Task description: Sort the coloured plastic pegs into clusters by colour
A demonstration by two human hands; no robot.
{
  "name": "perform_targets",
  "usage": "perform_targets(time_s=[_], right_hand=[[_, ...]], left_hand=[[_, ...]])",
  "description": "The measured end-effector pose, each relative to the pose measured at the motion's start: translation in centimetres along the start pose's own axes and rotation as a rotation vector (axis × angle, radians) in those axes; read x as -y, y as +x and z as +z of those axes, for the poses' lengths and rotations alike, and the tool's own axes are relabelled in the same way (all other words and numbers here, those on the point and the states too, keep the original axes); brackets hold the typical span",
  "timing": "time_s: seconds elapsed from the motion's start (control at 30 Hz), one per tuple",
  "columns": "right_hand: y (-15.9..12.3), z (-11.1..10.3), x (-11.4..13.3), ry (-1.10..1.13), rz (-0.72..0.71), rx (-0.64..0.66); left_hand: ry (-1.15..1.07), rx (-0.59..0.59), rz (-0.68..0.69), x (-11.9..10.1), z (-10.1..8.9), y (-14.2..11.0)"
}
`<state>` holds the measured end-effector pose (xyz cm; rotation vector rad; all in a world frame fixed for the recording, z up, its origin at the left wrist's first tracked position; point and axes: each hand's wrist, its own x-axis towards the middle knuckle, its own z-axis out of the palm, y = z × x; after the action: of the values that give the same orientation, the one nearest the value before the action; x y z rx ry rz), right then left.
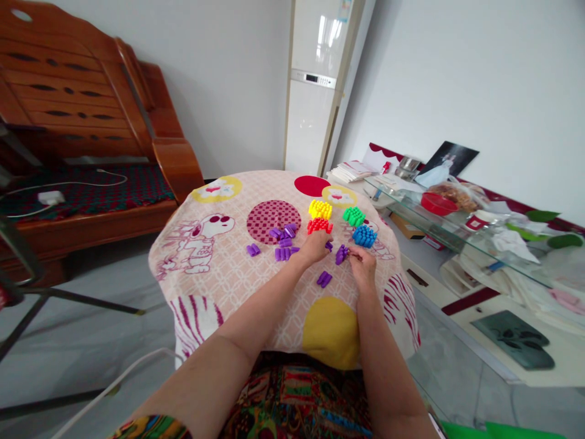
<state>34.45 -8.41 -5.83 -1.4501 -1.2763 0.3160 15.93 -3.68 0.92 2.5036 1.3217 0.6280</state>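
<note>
Head view: your right hand [363, 263] has its thumb and fingertips drawn in close together at the right side of the small purple cluster [341, 254]. You cannot tell from here whether they pinch it or only touch it. From that grip the cluster lies directly to the left, its long axis seeming to slant away from you and to the right. It sits between your two hands, with the right clearly the nearer.

Your left hand [315, 247] reaches in from the other side, fingers bent over, with a purple piece [329, 246] at the fingertips on its right side. The fingers partly hide that piece, so whether they grip it cannot be told.

On your side of both grips, the loose purple pair [324, 279] lies side by side on the tablecloth [269, 286], each piece slanting away and to the right. It is apart from either hand.

To the left of your left hand lie more purple pieces [283, 253]. Just beyond its fingers is the red cluster [320, 226], with the yellow cluster [320, 209] behind it. Beyond your right hand sit the blue cluster [364, 236] and, farther off, the green cluster [354, 216].
</note>
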Motion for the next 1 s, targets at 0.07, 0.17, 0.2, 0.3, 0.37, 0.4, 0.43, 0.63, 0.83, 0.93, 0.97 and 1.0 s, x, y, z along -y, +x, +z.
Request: perform_targets(time_s=[0.07, 0.17, 0.2, 0.3, 0.37, 0.4, 0.43, 0.63, 0.83, 0.93, 0.97, 1.0], right_hand=[[0.0, 0.0, 0.1, -0.004, -0.008, 0.005], [0.0, -0.1, 0.2, -0.009, 0.000, 0.007], [0.0, -0.1, 0.2, -0.009, 0.004, 0.010], [0.0, -0.1, 0.3, -0.002, 0.008, 0.020], [0.0, -0.1, 0.4, -0.001, 0.014, 0.024], [0.0, -0.1, 0.4, 0.001, 0.017, 0.028], [0.0, -0.1, 0.4, 0.003, 0.019, 0.033], [-0.1, -0.1, 0.5, 0.000, 0.021, 0.055], [-0.2, 0.0, 0.5, 0.019, 0.033, 0.043], [-0.2, 0.1, 0.4, 0.026, 0.042, 0.032], [-0.2, 0.1, 0.3, 0.025, 0.043, 0.030], [-0.2, 0.2, 0.2, 0.023, 0.045, 0.027]], left_hand=[[-0.001, 0.033, 0.001, -0.6, 0.4, 0.3], [-0.081, 0.083, -0.009, -1.0, 0.8, 0.4], [-0.117, 0.090, -0.014, -0.9, 0.9, 0.3], [-0.218, 0.100, -0.002, -0.4, 1.2, 0.0], [-0.277, 0.101, 0.021, 0.1, 1.4, -0.1], [-0.302, 0.096, 0.027, 0.3, 1.6, -0.1], [-0.323, 0.086, 0.026, 0.4, 1.7, 0.0], [-0.354, 0.051, 0.013, 0.7, 2.9, 0.5], [-0.345, -0.036, -0.035, 1.2, 1.5, 0.0], [-0.237, -0.188, -0.123, 2.5, -0.5, -0.7], [-0.178, -0.242, -0.173, 3.1, -1.2, -1.0], [-0.111, -0.288, -0.224, 3.7, -1.8, -1.2]])
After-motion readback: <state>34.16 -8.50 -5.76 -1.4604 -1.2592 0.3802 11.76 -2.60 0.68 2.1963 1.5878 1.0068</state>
